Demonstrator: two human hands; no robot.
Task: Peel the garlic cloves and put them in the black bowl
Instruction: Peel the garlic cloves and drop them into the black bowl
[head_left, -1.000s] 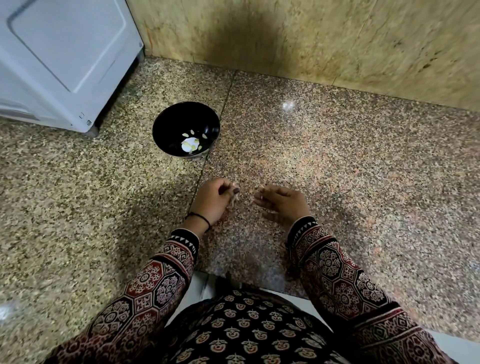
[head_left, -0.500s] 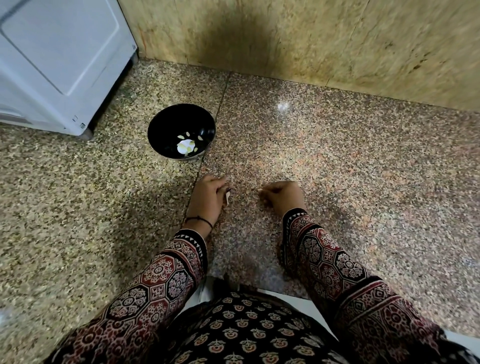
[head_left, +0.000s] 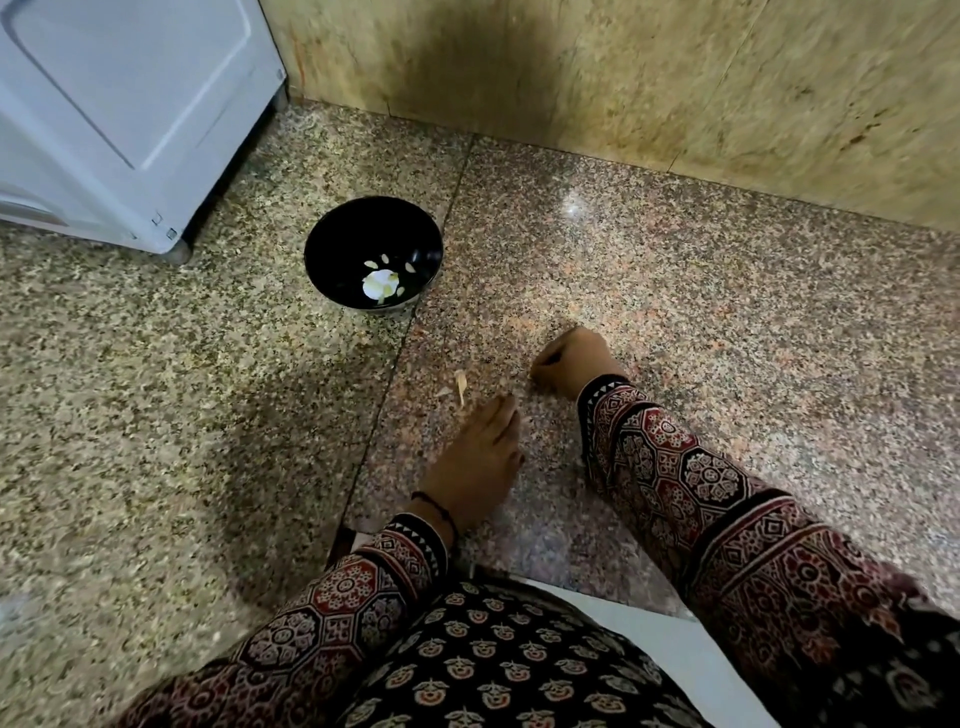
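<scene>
The black bowl (head_left: 337, 249) stands on the stone counter at the back left. It holds several peeled garlic cloves (head_left: 385, 258) and a white garlic piece (head_left: 380, 285). A pale strip of garlic skin (head_left: 460, 385) lies loose on the counter, just beyond my left fingertips. My left hand (head_left: 475, 460) lies flat with straight fingers and holds nothing. To the right of the skin, my right hand (head_left: 574, 361) is curled with its fingertips down on the counter. It pinches a small pale garlic piece (head_left: 532, 375), mostly hidden by the fingers.
A white appliance (head_left: 119, 119) stands at the back left, close behind the bowl. A yellowish stone wall (head_left: 649, 78) runs along the back. The counter's front edge (head_left: 597, 592) is near my body, with a white surface below it.
My left hand has let go of the pale skin, drawn back toward me and flattened out. The right hand stays curled on the counter. The camera has shifted left.
</scene>
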